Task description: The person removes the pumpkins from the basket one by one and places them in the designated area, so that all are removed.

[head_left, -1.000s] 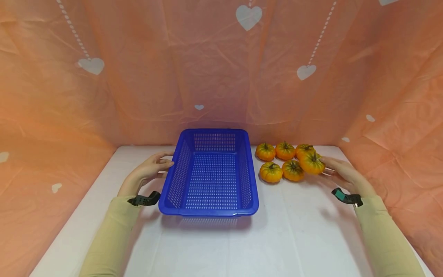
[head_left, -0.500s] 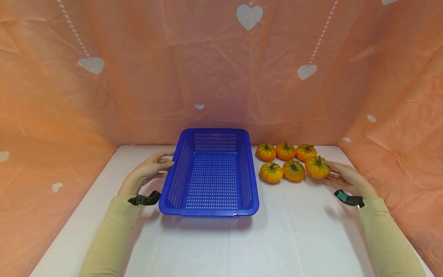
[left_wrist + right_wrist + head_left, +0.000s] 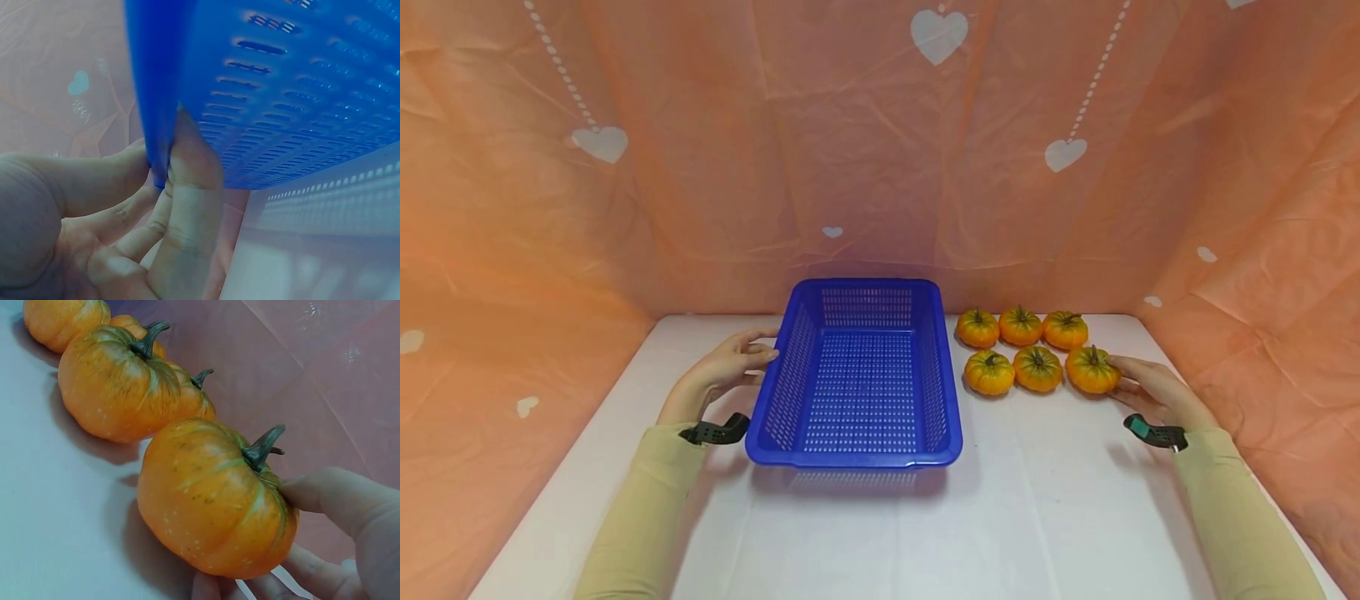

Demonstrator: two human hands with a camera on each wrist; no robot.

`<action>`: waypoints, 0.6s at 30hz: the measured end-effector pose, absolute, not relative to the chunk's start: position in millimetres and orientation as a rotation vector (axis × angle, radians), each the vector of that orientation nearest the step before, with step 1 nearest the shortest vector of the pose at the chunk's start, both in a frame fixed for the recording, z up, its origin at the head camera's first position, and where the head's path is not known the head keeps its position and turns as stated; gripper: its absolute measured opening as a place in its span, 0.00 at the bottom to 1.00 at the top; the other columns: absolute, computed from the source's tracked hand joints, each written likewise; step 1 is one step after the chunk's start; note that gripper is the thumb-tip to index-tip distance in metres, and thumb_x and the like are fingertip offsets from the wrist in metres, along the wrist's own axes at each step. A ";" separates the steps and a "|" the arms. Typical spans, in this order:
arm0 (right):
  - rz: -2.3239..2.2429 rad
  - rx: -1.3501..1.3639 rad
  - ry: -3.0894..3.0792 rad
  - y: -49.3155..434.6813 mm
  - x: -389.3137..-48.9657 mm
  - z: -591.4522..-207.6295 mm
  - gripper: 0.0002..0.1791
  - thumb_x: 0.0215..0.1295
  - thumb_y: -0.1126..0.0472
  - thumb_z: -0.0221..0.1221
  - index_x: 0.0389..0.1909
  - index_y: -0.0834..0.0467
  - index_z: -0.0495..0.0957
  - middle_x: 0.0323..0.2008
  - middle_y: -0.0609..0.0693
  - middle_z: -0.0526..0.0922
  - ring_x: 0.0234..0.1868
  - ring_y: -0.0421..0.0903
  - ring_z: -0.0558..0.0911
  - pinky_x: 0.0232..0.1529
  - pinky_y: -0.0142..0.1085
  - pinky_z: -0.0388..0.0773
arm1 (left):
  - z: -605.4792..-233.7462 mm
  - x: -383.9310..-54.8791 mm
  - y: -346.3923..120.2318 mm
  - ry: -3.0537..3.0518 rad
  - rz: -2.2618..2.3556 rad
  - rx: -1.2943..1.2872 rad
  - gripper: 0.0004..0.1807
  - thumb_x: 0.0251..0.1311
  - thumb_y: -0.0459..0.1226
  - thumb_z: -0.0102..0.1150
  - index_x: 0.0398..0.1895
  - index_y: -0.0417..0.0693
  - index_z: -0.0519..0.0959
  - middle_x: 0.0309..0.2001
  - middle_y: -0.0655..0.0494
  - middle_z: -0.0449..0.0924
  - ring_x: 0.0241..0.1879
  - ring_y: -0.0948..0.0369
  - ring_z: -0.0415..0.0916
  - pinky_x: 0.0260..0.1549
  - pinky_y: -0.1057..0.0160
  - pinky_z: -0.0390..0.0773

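On the left, my left hand (image 3: 724,373) pinches the side rim of a blue perforated plastic basket (image 3: 853,459). The left wrist view shows the thumb and fingers on opposite sides of the basket's rim (image 3: 161,81). At the right, my right hand (image 3: 1153,390) grips a small orange pumpkin (image 3: 1092,371) with a green stem. In the right wrist view the thumb presses the held pumpkin (image 3: 212,500) near its stem, and fingers reach under its side. This pumpkin is at the right end of the front row; whether it touches the table is hard to tell.
Two more pumpkins, one at left (image 3: 988,372) and one in the middle (image 3: 1037,369), share the front row. Behind them stand three others, including a back right pumpkin (image 3: 1064,330). All sit on a white-covered table (image 3: 1030,517) between the basket and my right hand. An orange curtain (image 3: 880,167) encloses the back and sides.
My right hand has carried the pumpkin right and down, from in front of the back right pumpkin to the front row's end. The left hand and basket have stayed put.
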State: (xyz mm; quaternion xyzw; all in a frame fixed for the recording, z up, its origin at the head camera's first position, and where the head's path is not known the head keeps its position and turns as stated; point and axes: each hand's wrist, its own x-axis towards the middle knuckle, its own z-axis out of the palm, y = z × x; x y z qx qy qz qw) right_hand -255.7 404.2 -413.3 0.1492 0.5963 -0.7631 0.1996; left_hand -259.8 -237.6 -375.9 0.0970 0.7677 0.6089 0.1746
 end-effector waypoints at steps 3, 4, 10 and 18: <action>-2.119 0.390 1.693 404.1 -256.0 -413.7 0.08 0.67 0.53 0.58 0.30 0.45 0.84 0.59 0.49 0.59 0.52 0.41 0.66 0.65 0.41 0.57 | -376.5 -259.9 -238.3 2.170 1.731 0.281 0.32 0.71 0.33 0.48 0.72 0.34 0.49 0.43 0.48 0.76 0.38 0.61 0.78 0.41 0.56 0.80; -2.114 0.383 1.707 404.2 -256.0 -414.2 0.08 0.67 0.52 0.58 0.30 0.45 0.84 0.61 0.50 0.59 0.53 0.42 0.66 0.65 0.41 0.56 | -376.6 -260.4 -238.4 2.169 1.731 0.280 0.31 0.71 0.33 0.48 0.72 0.34 0.49 0.43 0.48 0.76 0.38 0.61 0.78 0.41 0.57 0.80; -2.051 0.341 1.806 404.5 -259.7 -415.4 0.05 0.66 0.52 0.60 0.31 0.45 0.82 0.57 0.50 0.65 0.51 0.41 0.69 0.64 0.42 0.57 | -377.5 -261.7 -239.1 2.167 1.732 0.278 0.31 0.71 0.32 0.48 0.72 0.34 0.50 0.43 0.48 0.77 0.38 0.60 0.79 0.40 0.57 0.81; -2.022 0.229 1.879 405.3 -261.6 -415.3 0.06 0.67 0.53 0.58 0.38 0.46 0.84 0.38 0.36 0.79 0.42 0.34 0.77 0.59 0.40 0.65 | -378.2 -262.3 -237.8 2.182 1.726 0.254 0.31 0.71 0.32 0.48 0.72 0.36 0.50 0.44 0.45 0.76 0.37 0.58 0.79 0.40 0.56 0.81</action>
